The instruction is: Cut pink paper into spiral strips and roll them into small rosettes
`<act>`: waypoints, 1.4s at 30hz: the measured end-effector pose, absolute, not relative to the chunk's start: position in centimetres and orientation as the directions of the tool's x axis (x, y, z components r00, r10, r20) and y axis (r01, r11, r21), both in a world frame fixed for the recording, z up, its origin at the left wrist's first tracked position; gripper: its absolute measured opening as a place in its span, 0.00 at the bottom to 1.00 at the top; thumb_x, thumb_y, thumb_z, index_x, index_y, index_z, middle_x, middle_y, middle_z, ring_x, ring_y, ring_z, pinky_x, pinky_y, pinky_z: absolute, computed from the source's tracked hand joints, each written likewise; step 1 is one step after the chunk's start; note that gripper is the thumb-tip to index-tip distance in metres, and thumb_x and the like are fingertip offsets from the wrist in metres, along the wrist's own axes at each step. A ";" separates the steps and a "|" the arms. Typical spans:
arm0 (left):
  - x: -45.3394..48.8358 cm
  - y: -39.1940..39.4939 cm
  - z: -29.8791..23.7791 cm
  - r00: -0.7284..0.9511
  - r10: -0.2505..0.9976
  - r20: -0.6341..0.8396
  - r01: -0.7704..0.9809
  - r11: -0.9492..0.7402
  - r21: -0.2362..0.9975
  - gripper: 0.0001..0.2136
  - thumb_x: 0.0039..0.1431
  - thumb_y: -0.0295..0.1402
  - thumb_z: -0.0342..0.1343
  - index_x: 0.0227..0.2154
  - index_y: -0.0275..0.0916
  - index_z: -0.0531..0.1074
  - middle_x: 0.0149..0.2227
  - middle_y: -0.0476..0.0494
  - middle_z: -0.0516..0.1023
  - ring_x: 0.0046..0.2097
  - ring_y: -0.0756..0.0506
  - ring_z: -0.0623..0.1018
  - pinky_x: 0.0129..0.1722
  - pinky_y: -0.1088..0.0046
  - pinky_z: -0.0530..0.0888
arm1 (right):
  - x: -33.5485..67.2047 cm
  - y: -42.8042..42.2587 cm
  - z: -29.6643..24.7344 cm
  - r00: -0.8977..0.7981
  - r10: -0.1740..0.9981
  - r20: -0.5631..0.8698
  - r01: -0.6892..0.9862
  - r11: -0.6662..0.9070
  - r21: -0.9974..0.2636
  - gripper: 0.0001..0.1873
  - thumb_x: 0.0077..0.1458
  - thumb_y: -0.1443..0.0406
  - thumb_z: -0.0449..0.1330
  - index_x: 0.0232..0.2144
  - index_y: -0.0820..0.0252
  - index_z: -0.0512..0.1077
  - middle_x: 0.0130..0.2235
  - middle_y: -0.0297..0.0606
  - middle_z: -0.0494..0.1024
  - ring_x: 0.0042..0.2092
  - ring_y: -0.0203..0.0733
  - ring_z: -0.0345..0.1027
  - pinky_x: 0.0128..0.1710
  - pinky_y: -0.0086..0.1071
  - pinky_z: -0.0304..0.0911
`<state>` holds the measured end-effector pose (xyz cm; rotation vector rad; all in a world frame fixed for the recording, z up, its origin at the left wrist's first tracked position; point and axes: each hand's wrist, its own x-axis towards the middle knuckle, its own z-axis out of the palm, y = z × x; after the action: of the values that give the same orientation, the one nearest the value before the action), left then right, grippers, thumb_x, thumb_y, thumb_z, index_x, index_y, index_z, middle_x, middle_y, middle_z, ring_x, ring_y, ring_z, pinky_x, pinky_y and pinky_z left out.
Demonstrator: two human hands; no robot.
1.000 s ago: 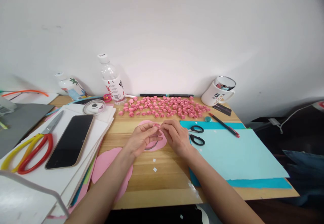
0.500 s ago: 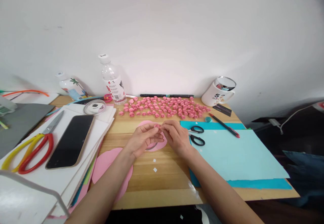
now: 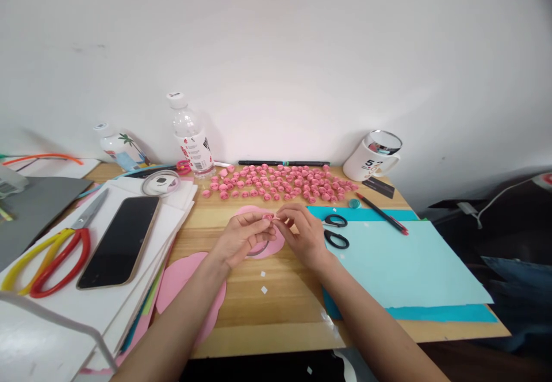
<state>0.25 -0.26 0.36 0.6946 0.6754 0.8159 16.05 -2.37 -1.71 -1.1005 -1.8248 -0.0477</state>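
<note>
Between my two hands is a small rolled pink paper rose (image 3: 268,217). My left hand (image 3: 246,233) pinches it between thumb and fingers. My right hand (image 3: 303,233) has its thumb and fingertips closed at the rose's right side, on its edge as far as I can see. Under the hands lies a pink paper piece (image 3: 276,246) with a ring-shaped roll, probably tape, partly hidden on it. More pink rounded paper (image 3: 183,278) rests beneath my left forearm. Many finished pink paper roses (image 3: 276,183) are spread behind the hands.
Black-handled scissors (image 3: 336,239) lie on light blue paper (image 3: 414,261) at right. A pen (image 3: 383,214) and a white mug (image 3: 371,157) are beyond. At left, a phone (image 3: 119,243) and red-yellow scissors (image 3: 64,255) rest on white paper; a bottle (image 3: 194,140) stands behind.
My right hand's fingers have shifted slightly at the rose's edge, with the fingers a little more spread. The rose stays in my left hand's pinch; the table items have not moved.
</note>
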 end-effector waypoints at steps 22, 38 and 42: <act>1.2 -1.0 0.4 0.118 0.986 0.117 -0.012 -0.117 0.993 0.05 0.46 0.30 0.61 0.28 0.40 0.79 0.34 0.43 0.76 0.36 0.46 0.75 0.38 0.72 0.71 | 14.3 -2.8 -2.1 0.044 0.785 0.618 0.552 0.497 -0.670 0.05 0.53 0.69 0.55 0.29 0.59 0.71 0.34 0.39 0.74 0.31 0.34 0.70 0.25 0.26 0.67; 0.9 -0.8 -2.0 0.247 0.806 0.538 0.365 -0.591 0.719 0.11 0.56 0.25 0.50 0.37 0.39 0.76 0.33 0.44 0.74 0.35 0.49 0.75 0.36 0.73 0.71 | 13.9 -3.2 -3.2 -0.070 0.761 0.645 0.733 0.478 -0.484 0.06 0.54 0.70 0.54 0.27 0.60 0.70 0.36 0.40 0.75 0.24 0.31 0.66 0.21 0.25 0.62; 0.9 -0.7 -2.0 0.224 0.832 0.508 0.360 -0.555 0.750 0.09 0.55 0.25 0.51 0.35 0.38 0.75 0.35 0.43 0.75 0.39 0.48 0.75 0.40 0.72 0.71 | 14.2 -3.1 -2.7 0.006 0.833 0.553 0.607 0.436 -0.664 0.05 0.53 0.69 0.55 0.28 0.59 0.71 0.36 0.39 0.75 0.26 0.32 0.67 0.24 0.26 0.65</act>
<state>0.95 -0.73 -1.96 2.0228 1.0949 1.2988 14.17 -3.12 -2.67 -1.2614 -1.6926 0.2840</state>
